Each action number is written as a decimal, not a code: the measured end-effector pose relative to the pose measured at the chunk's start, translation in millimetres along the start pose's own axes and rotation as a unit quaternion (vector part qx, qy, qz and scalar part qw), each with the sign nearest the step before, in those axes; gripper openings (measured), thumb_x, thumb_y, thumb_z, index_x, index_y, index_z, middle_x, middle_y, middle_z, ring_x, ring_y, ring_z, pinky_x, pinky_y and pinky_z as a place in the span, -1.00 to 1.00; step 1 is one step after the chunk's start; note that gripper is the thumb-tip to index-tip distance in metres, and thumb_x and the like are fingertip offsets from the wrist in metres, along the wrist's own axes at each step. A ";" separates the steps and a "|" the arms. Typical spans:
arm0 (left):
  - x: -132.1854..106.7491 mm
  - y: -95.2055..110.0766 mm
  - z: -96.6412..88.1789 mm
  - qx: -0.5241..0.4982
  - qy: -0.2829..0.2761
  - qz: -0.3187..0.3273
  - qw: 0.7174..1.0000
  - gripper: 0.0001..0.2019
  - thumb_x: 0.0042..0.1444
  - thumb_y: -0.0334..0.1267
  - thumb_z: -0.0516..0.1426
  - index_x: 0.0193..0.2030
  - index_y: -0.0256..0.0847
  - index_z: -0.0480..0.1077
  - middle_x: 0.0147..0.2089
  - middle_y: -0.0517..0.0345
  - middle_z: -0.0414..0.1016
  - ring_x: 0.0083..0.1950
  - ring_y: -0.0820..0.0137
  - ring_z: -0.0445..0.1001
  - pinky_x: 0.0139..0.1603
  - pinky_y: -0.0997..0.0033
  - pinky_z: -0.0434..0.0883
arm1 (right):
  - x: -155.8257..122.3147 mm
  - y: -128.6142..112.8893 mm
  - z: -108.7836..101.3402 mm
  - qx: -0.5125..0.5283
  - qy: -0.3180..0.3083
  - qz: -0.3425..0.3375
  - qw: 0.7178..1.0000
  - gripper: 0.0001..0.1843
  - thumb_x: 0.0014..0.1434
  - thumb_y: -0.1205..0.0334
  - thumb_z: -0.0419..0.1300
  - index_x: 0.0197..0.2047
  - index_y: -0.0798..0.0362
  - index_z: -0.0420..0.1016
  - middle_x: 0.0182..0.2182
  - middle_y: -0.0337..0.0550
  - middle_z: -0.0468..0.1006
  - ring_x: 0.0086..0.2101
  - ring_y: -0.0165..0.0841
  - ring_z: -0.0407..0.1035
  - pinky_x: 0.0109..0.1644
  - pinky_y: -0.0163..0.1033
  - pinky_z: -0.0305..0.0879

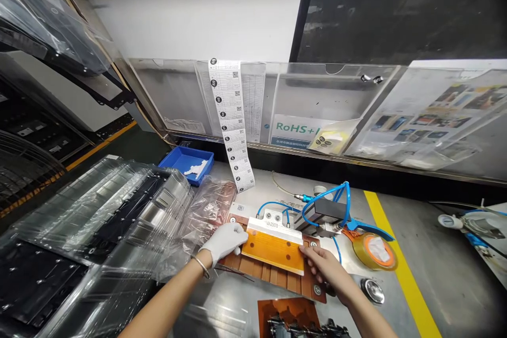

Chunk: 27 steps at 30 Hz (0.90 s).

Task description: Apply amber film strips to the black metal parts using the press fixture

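My left hand (227, 243), in a white glove, has its fingers pinched at the left edge of an amber film (273, 250). My bare right hand (322, 266) grips the film's right edge between thumb and fingers. The film is smooth, with a few dark round spots, and lies across a white plate (274, 225) marked JJ-25070. Beneath is a reddish-brown fixture base (269, 273) with grooves and round corner fittings. Blue air tubes (277, 204) run in behind the plate.
A roll of tape (374, 251) and a round metal object (372, 290) lie to the right. Black parts (304, 327) sit on a brown piece in front. Clear trays (130, 211) with black parts stand left, near a blue bin (186, 161). A label strip (229, 127) hangs behind.
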State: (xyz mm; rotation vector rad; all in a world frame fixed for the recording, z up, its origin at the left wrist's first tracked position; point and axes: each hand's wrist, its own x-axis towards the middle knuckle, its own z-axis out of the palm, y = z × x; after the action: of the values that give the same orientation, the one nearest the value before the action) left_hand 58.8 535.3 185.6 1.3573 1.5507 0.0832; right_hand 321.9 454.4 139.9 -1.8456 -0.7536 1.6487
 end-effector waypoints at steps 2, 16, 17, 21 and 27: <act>-0.6 2.4 -0.6 0.003 0.002 -0.004 1.000 -0.87 0.06 -0.28 0.08 -0.47 -0.19 0.24 -0.72 0.35 0.27 -0.66 0.50 0.18 -0.49 0.50 0.12 | 0.1 -3.0 -0.5 -0.009 -0.003 0.002 1.000 -0.57 0.05 -0.09 0.18 -0.56 0.05 0.16 -0.73 -0.40 0.19 -0.72 -0.60 0.01 -0.64 -0.45 -0.09; 4.5 -6.5 -1.0 -0.052 0.039 0.044 0.997 -0.82 0.00 -0.32 0.17 -0.47 -0.20 0.19 -0.60 0.37 0.31 -0.55 0.54 0.28 -0.45 0.53 0.18 | 10.0 -10.4 -21.4 -0.156 -0.009 0.004 0.988 -0.46 0.02 -0.19 0.30 -0.59 0.04 0.18 -0.75 -0.28 0.30 -0.70 -0.55 0.05 -0.59 -0.38 -0.08; 4.9 -7.7 -0.5 -0.064 0.035 0.045 0.996 -0.83 0.02 -0.33 0.16 -0.46 -0.21 0.20 -0.58 0.37 0.31 -0.56 0.54 0.29 -0.45 0.53 0.19 | 10.4 -11.6 -24.3 -0.162 -0.012 0.007 0.987 -0.44 -0.01 -0.22 0.30 -0.59 0.04 0.18 -0.74 -0.27 0.31 -0.70 -0.55 0.04 -0.59 -0.37 -0.07; 5.4 -12.1 2.4 -0.102 0.020 0.042 0.994 -0.87 0.05 -0.32 0.14 -0.44 -0.24 0.26 -0.60 0.36 0.32 -0.60 0.55 0.29 -0.47 0.52 0.20 | 6.2 -11.9 -40.6 -0.196 -0.002 0.000 0.981 -0.40 -0.02 -0.34 0.22 -0.55 0.02 0.14 -0.68 -0.26 0.32 -0.65 -0.51 0.08 -0.53 -0.34 0.00; 8.8 -20.9 6.2 -0.137 0.019 0.057 0.989 -0.84 0.09 -0.38 0.15 -0.46 -0.24 0.24 -0.61 0.39 0.31 -0.60 0.55 0.31 -0.44 0.51 0.23 | -35.6 12.0 -67.3 -0.315 0.024 -0.114 0.942 -0.73 -0.09 -0.02 0.29 -0.40 0.00 0.51 -0.31 -0.13 0.52 -0.29 -0.22 0.36 -0.18 -0.19 0.18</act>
State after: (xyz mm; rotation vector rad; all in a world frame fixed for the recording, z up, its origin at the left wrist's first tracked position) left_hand 50.2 531.2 164.1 1.2298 1.4332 0.3816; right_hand 386.2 418.3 162.4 -2.0920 -1.5452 1.2929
